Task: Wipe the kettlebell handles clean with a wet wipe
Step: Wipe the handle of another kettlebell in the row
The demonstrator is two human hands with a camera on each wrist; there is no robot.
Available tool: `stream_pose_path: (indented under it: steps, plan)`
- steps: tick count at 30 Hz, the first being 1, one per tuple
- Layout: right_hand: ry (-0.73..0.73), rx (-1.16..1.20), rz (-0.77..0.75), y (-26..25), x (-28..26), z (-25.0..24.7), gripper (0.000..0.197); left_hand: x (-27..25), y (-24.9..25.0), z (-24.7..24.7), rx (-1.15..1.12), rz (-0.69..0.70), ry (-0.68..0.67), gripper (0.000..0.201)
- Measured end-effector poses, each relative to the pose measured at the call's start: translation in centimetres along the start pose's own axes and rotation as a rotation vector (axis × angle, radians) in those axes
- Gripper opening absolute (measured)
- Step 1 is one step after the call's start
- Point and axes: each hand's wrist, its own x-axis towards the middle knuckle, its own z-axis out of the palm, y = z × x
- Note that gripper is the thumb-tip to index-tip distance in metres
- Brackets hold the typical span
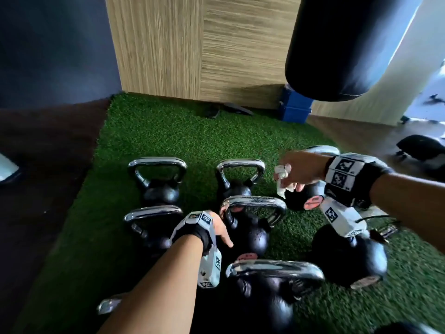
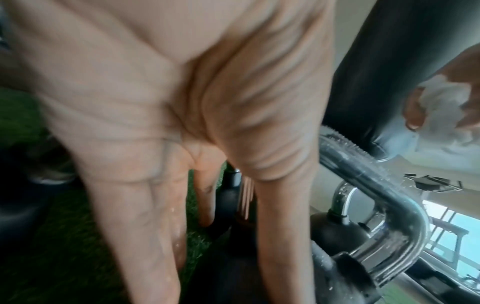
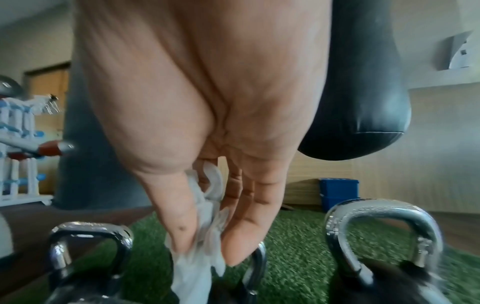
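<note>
Several black kettlebells with chrome handles stand close together on green turf [image 1: 154, 131]. My right hand [image 1: 295, 172] hovers over the far right kettlebell [image 1: 303, 198] and pinches a crumpled white wet wipe [image 1: 283, 175] between thumb and fingers; the right wrist view shows the wipe [image 3: 205, 232] hanging from them. My left hand [image 1: 220, 230] hangs with straight fingers [image 2: 145, 226] beside the middle kettlebell [image 1: 250, 235], left of its wet chrome handle [image 1: 255, 203], holding nothing. That handle [image 2: 384, 185] shows water drops.
A black punching bag [image 1: 337, 44] hangs above the right side. A wooden wall [image 1: 199, 49] stands behind the turf, with blue boxes [image 1: 295, 107] at its foot. Dark floor [image 1: 36, 165] borders the turf on the left. A white rack [image 3: 18, 156] appears in the right wrist view.
</note>
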Motion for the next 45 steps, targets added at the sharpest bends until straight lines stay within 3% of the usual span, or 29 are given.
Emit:
stream_pose_path:
  steps: [4, 6, 9, 12, 19, 23, 27, 34, 38, 45]
  plan:
    - [0.114, 0.063, -0.173, 0.1, -1.1, 1.8, 0.025, 0.6, -1.1, 2.3, -0.288, -0.061, 0.03, 0.108]
    - [0.173, 0.083, -0.243, 0.7, -1.3, 2.7, 0.038, 0.9, -1.2, 3.2, -0.378, -0.042, 0.094, 0.117]
    - [0.25, 0.004, -0.362, 1.6, -1.2, 2.8, 0.034, 0.9, -1.0, 4.0, -0.191, 0.017, 0.246, 0.12]
    - [0.277, -0.037, -0.409, 2.2, -0.7, 2.3, 0.023, 0.5, -0.7, 5.0, -0.148, 0.016, 0.324, 0.118]
    - [0.253, 0.166, -0.398, 3.2, 0.7, 4.6, 0.006, 0.3, -0.6, 6.2, -0.152, 0.104, 0.533, 0.094]
    - [0.328, 0.139, -0.427, 3.5, 1.5, 5.7, 0.018, 0.4, -1.1, 6.6, -0.234, 0.071, 0.586, 0.085]
    - [0.351, 0.225, -0.496, 3.7, 2.3, 5.9, 0.017, 0.4, -1.3, 6.5, -0.243, 0.063, 0.56, 0.09]
    - [0.279, 0.148, -0.556, 3.8, 2.1, 7.0, 0.018, 0.4, -1.6, 7.2, -0.219, 0.058, 0.546, 0.095]
    - [0.238, 0.012, -0.578, 3.0, 1.7, 7.0, 0.026, 0.1, -1.5, 7.0, -0.208, 0.087, 0.541, 0.09]
    - [0.308, -0.203, -0.538, 1.7, 0.4, 7.5, 0.015, 0.0, -1.5, 7.2, -0.208, 0.102, 0.544, 0.088]
